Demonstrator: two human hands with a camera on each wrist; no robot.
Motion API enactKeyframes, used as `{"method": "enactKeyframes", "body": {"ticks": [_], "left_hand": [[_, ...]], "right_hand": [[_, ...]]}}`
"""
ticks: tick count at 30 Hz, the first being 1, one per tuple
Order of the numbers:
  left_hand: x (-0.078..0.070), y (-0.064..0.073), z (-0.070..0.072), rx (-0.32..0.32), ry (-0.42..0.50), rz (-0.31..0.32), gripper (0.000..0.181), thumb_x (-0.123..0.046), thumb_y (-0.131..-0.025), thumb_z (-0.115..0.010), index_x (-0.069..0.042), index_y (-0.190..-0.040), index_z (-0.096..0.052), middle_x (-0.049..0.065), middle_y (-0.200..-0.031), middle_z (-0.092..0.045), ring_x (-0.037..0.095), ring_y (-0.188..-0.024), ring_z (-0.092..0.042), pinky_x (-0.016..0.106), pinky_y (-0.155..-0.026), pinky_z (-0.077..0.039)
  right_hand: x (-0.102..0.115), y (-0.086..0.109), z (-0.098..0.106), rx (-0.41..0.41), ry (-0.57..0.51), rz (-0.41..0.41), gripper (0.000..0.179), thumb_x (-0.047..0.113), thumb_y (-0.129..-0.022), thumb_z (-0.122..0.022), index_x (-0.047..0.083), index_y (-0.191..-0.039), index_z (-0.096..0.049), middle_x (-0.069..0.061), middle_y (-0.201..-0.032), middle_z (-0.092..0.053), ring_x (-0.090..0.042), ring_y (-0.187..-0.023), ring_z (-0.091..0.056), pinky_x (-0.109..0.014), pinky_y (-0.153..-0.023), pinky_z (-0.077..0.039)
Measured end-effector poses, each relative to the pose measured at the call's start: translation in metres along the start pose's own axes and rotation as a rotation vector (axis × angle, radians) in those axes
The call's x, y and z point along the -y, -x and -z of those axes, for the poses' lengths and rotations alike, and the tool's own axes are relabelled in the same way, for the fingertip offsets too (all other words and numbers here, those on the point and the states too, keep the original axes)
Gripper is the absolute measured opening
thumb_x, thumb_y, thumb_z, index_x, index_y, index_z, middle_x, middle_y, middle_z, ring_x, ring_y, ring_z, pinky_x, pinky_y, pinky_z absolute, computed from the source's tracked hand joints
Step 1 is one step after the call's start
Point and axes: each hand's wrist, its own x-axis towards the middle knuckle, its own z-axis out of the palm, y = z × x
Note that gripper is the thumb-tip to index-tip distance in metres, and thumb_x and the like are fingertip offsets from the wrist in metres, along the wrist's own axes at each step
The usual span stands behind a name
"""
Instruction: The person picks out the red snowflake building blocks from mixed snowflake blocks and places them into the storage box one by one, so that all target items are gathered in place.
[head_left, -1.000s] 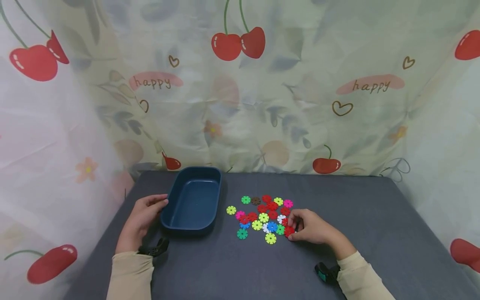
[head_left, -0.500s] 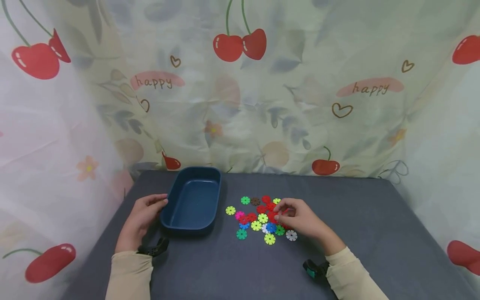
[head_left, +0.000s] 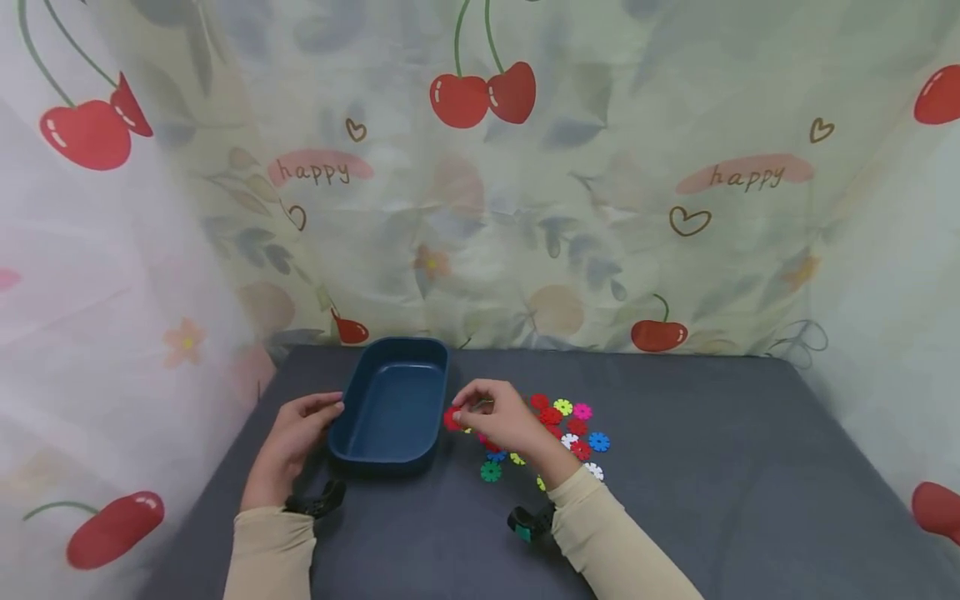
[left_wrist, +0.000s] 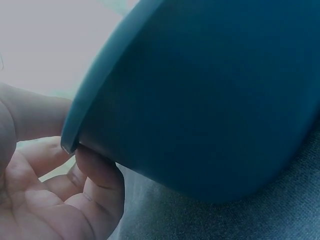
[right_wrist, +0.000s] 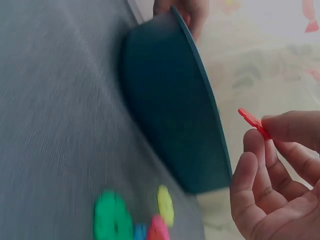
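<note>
My left hand [head_left: 292,437] grips the near left wall of a dark blue plastic bin [head_left: 397,408]. Its thumb and fingers pinch the rim [left_wrist: 95,92] in the left wrist view. Beside the bin's right edge, my right hand [head_left: 510,421] pinches a red notched plastic disc [right_wrist: 252,122] between thumb and fingertips, held at about rim height. No discs show inside the bin. Under and beyond the right hand lie several flat snowflake discs, among them a green disc [head_left: 491,472], a blue disc [head_left: 599,442] and a pink disc [head_left: 582,411]; the hand hides some of them.
A dark grey cloth covers the table [head_left: 720,467]. Printed curtains [head_left: 555,208] with cherries enclose it at the back and sides. Each wrist wears a black camera, one on the right wrist [head_left: 531,523] close above the cloth.
My right hand has moved left from the scattered discs to the bin's edge, carrying a red disc. A white and a blue disc have shifted to the pile's right side. My left hand stays put.
</note>
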Motion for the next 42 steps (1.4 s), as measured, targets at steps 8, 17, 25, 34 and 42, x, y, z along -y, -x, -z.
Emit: {"method": "enactKeyframes", "body": {"ticks": [8, 17, 25, 34, 42], "left_hand": [[0.001, -0.002, -0.003, 0.01, 0.013, -0.003, 0.051, -0.03, -0.11, -0.061, -0.001, -0.152, -0.056, 0.021, -0.149, -0.058, 0.025, -0.126, -0.061, 0.028, -0.095, -0.053], [0.0, 0.0, -0.002, 0.015, 0.02, -0.002, 0.049, -0.026, -0.111, -0.058, 0.0, -0.152, -0.054, 0.024, -0.152, -0.056, 0.032, -0.132, -0.057, 0.034, -0.101, -0.051], [0.0, 0.0, -0.002, 0.014, 0.02, 0.0, 0.049, -0.025, -0.111, -0.058, 0.0, -0.153, -0.054, 0.024, -0.151, -0.055, 0.032, -0.132, -0.057, 0.028, -0.095, -0.051], [-0.001, 0.001, -0.001, 0.012, 0.025, -0.002, 0.05, -0.027, -0.11, -0.059, 0.001, -0.152, -0.054, 0.023, -0.15, -0.056, 0.027, -0.124, -0.059, 0.023, -0.089, -0.051], [0.0, 0.0, -0.001, 0.012, 0.023, 0.005, 0.05, -0.028, -0.11, -0.059, 0.0, -0.152, -0.055, 0.022, -0.15, -0.056, 0.029, -0.128, -0.058, 0.029, -0.097, -0.052]], "right_hand": [[0.011, -0.022, -0.034, -0.003, 0.008, 0.029, 0.01, 0.008, -0.099, -0.072, 0.005, -0.108, -0.074, -0.012, -0.099, -0.073, -0.045, -0.091, -0.07, -0.029, -0.069, -0.053], [0.022, -0.026, -0.045, -0.005, 0.059, 0.041, 0.007, 0.016, -0.099, -0.075, 0.01, -0.104, -0.075, -0.006, -0.098, -0.073, -0.023, -0.074, -0.066, -0.028, -0.066, -0.052], [0.016, -0.012, -0.019, 0.008, 0.065, 0.041, 0.016, 0.02, -0.102, -0.073, 0.008, -0.113, -0.074, -0.008, -0.106, -0.072, -0.039, -0.097, -0.072, -0.032, -0.077, -0.056], [-0.003, 0.011, 0.021, -0.007, 0.096, 0.001, 0.021, 0.023, -0.103, -0.072, 0.014, -0.121, -0.076, -0.008, -0.116, -0.073, -0.045, -0.104, -0.07, -0.055, -0.086, -0.06], [-0.017, 0.032, 0.05, 0.005, 0.199, 0.002, 0.024, 0.021, -0.103, -0.071, 0.011, -0.125, -0.074, -0.009, -0.115, -0.075, -0.027, -0.1, -0.07, -0.041, -0.083, -0.059]]}}
